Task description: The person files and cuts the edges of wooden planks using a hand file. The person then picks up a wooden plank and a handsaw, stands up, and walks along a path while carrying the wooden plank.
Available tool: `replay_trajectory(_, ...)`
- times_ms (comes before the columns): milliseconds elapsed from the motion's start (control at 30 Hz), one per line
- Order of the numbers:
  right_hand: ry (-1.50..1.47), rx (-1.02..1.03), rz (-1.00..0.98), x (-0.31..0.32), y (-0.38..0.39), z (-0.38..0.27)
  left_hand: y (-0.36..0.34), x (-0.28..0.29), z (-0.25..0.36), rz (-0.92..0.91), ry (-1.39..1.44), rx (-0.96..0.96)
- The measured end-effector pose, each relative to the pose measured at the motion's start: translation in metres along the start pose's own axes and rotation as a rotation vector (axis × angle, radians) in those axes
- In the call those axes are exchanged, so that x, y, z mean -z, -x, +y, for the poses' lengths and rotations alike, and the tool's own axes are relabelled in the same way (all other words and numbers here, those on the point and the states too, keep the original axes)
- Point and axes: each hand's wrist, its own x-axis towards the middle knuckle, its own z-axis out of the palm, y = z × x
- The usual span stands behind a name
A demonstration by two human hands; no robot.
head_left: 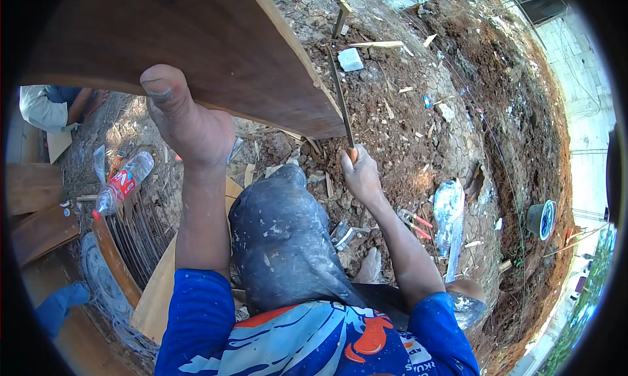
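A wide brown wooden board [216, 45] stands tilted in front of me, reaching from the upper left toward the middle. My left hand [190, 124] grips its near edge, thumb up against the face; the other fingers are hidden. In my right hand [361, 176] is the orange handle of a machete [339, 91], the fist closed round it. The long dark blade points away from me, alongside the board's right end. Whether blade and board touch is hard to tell. My knee in dark trousers [281, 238] is bent below the board.
Wood chips and a white block [350, 60] lie on the bare soil. To the right are pliers with red handles [417, 224], a handsaw [454, 242] and a bucket [541, 219]. At left are a plastic bottle [124, 183], planks [42, 235] and another person [49, 107].
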Motion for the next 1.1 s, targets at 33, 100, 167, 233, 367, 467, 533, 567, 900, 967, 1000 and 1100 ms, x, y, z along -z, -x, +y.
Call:
replay_trajectory(33, -0.022, -0.011, 0.004, -0.001, 0.001, -0.002, -0.001, 0.001, -0.003, -0.007, 0.008, 0.001)
replay_trajectory(100, -0.033, 0.040, 0.030, 0.009, 0.014, -0.029, 0.000, 0.008, 0.003, 0.001, -0.006, 0.010)
replay_trajectory(167, -0.116, 0.149, 0.136, 0.030, 0.028, -0.064, -0.003, 0.009, 0.003, 0.017, -0.024, -0.009)
replay_trajectory(233, -0.122, 0.180, 0.219, 0.035, 0.034, -0.070, 0.001, 0.008, 0.001, 0.044, -0.028, 0.004)
replay_trajectory(367, 0.087, 0.045, 0.037, 0.007, 0.001, -0.013, 0.003, 0.000, -0.002, 0.021, -0.031, -0.029)
replay_trajectory(467, -0.040, 0.114, 0.089, 0.019, 0.024, -0.047, -0.003, 0.008, 0.003, 0.074, -0.008, -0.028)
replay_trajectory(533, -0.090, 0.165, 0.124, 0.025, 0.030, -0.063, -0.003, 0.008, 0.006, 0.104, -0.007, -0.023)
replay_trajectory(567, -0.069, 0.118, 0.138, 0.022, 0.023, -0.056, -0.005, 0.007, 0.003, 0.073, -0.023, -0.027)
replay_trajectory(900, -0.150, 0.148, 0.210, 0.024, 0.024, -0.056, -0.006, 0.010, 0.006, 0.058, -0.052, -0.012)
replay_trajectory(967, 0.134, 0.067, 0.088, -0.002, -0.009, 0.014, -0.009, -0.004, 0.006, 0.025, -0.027, 0.007)
replay_trajectory(1000, 0.107, 0.065, 0.116, -0.013, -0.012, 0.033, -0.004, -0.003, 0.006, 0.011, -0.038, 0.006)
replay_trajectory(1100, -0.007, -0.006, -0.001, 0.007, 0.000, -0.001, -0.006, -0.003, 0.002, 0.016, -0.050, -0.017)
